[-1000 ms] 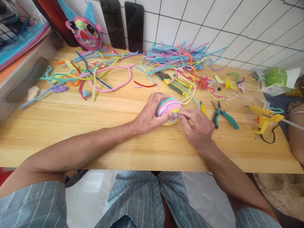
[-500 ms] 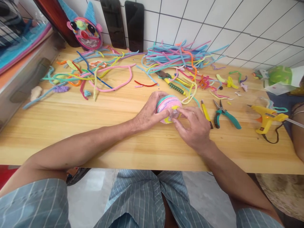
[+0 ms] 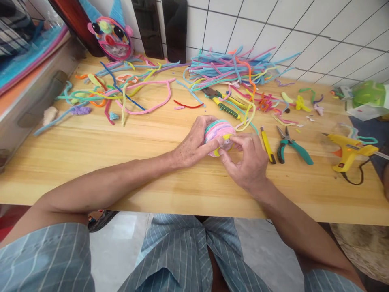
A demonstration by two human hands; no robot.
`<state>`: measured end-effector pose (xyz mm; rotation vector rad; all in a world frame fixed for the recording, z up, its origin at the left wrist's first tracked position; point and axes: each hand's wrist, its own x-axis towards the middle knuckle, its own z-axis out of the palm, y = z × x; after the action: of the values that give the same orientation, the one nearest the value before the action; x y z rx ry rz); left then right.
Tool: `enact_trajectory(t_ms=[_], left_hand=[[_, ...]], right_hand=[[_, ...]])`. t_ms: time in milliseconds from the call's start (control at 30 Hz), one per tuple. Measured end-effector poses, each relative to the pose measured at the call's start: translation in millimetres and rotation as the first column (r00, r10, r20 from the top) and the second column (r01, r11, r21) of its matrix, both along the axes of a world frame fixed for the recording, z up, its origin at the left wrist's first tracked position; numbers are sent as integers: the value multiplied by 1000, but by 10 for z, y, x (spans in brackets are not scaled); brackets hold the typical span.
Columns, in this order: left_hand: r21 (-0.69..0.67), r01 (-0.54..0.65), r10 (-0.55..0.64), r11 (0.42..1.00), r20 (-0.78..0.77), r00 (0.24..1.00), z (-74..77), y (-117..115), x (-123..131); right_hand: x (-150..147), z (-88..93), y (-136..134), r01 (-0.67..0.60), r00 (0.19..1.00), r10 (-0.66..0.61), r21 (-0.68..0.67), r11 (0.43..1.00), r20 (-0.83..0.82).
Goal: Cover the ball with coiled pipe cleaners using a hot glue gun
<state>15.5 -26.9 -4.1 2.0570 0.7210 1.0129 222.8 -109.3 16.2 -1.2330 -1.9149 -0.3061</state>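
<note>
A round ball wrapped in pastel pipe cleaners [image 3: 219, 132], pink, teal and purple, rests on the wooden table [image 3: 91, 154]. My left hand [image 3: 194, 144] curls around its left side and grips it. My right hand [image 3: 247, 162] pinches a yellow pipe cleaner [image 3: 225, 138] against the ball's right front. That yellow strand loops back over the table behind the ball.
Loose pipe cleaners [image 3: 231, 69] lie in heaps along the back. Yellow-green pliers [image 3: 223, 106], a yellow knife [image 3: 268, 144], teal pliers [image 3: 291, 146] and a yellow glue gun [image 3: 349, 150] lie to the right. A pipe-cleaner clown face [image 3: 111, 34] leans on the tiled wall.
My right hand has slid a little leftward round the ball's front, pressing the yellow strand on. The view has shifted slightly downward.
</note>
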Motion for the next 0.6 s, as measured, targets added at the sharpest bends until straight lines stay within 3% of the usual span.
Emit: enact_trajectory(t_ms=[300,600], left_hand=[[-28,-9,8,1000,-20,1000,65,-60,16],[-45,28,-29,999,-11,1000,-2,7,-7]], right_hand=[[-54,2,-18,48,999,-48,-32,998,2],[-35,-35,-21,56,998,-55,-35,998,24]])
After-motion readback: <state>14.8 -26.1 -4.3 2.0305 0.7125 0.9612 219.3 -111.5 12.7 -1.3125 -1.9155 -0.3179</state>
